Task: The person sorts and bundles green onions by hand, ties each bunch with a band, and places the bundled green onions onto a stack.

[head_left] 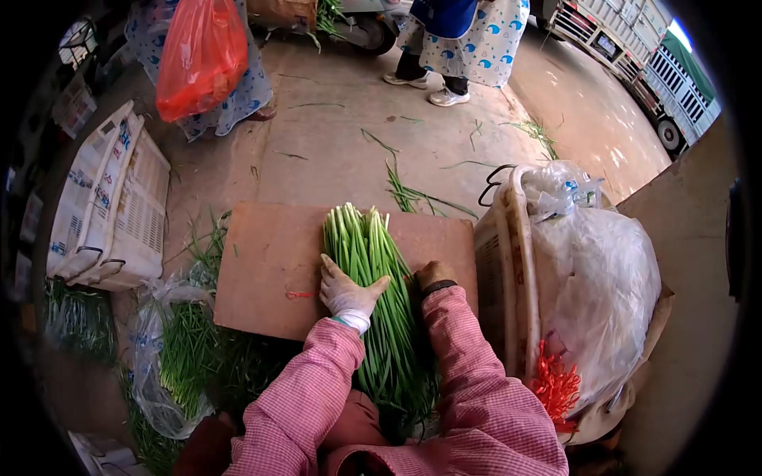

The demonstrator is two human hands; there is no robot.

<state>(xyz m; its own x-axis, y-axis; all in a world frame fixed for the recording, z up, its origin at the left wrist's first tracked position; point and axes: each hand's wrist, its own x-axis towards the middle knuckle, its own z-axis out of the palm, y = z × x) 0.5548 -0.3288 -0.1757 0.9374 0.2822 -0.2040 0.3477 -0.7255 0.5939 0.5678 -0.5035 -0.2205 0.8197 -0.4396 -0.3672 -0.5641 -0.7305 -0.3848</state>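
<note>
A thick bundle of garlic chives (369, 262) lies on a brown board (266, 254), pale cut ends pointing away and green leaves hanging toward my lap. My left hand (349, 293), in a whitish glove, grips the bundle from its left side, the thumb laid across the top. Against the bundle's right side is my right hand (435, 275), its fingers curled and partly hidden; a speck of red shows beside it, and what it holds is not clear. A small red tie (298, 295) lies on the board left of my left hand.
White plastic crates (135, 190) stand at left, above bagged chives (186, 349). At right, a basket (520, 262) carries clear plastic bags (595, 278) and red ties (556, 385). Loose leaves (413, 193) litter the floor. Two people stand ahead, one beside a red bag (202, 63).
</note>
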